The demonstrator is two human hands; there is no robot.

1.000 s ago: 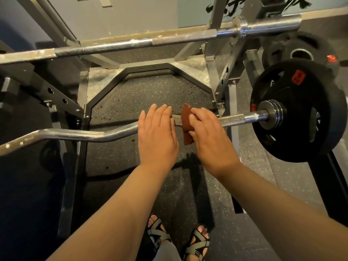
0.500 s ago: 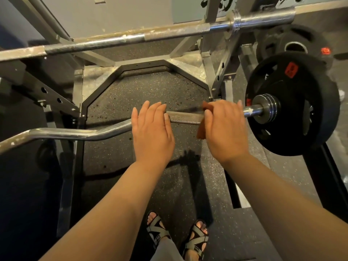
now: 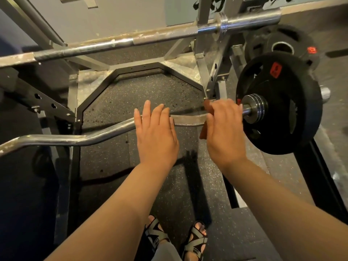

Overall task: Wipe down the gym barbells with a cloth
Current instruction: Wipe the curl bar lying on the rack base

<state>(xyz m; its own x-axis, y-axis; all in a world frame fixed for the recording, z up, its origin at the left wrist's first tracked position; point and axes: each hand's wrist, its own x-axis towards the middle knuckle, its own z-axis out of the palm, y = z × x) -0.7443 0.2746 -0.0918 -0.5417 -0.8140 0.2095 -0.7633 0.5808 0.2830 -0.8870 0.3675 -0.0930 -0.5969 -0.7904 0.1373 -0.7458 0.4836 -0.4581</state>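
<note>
**At the plate end of the curl bar: the wiping grip**

Under the right hand [image 3: 224,132], a reddish-brown cloth [image 3: 207,107] is wrapped over the curl bar [image 3: 188,121]. The fingers are curled round cloth and bar together, and cloth edges show beyond the knuckles and below the thumb. The left hand [image 3: 156,136] is laid flat on the bar just inboard, fingers straight and slightly spread, gripping nothing. Between the two hands a short knurled stretch is exposed. Just outboard of the right hand the collar [image 3: 254,108] is met, with a black weight plate [image 3: 297,119] beyond it. Above and beyond both hands a straight barbell [image 3: 131,39] is racked; whether it has been wiped cannot be told.

The step is judged to be a stroke along the shaft's outer end. It is done well if the cloth is kept encircling the bar, so that the underside is cleaned too, and if pressure is held firm over the knurling, where grime is likely lodged. The bar should be steadied against rolling by the flat left hand. The stroke is best stopped at the collar, so that fingers are not pinched.
</note>
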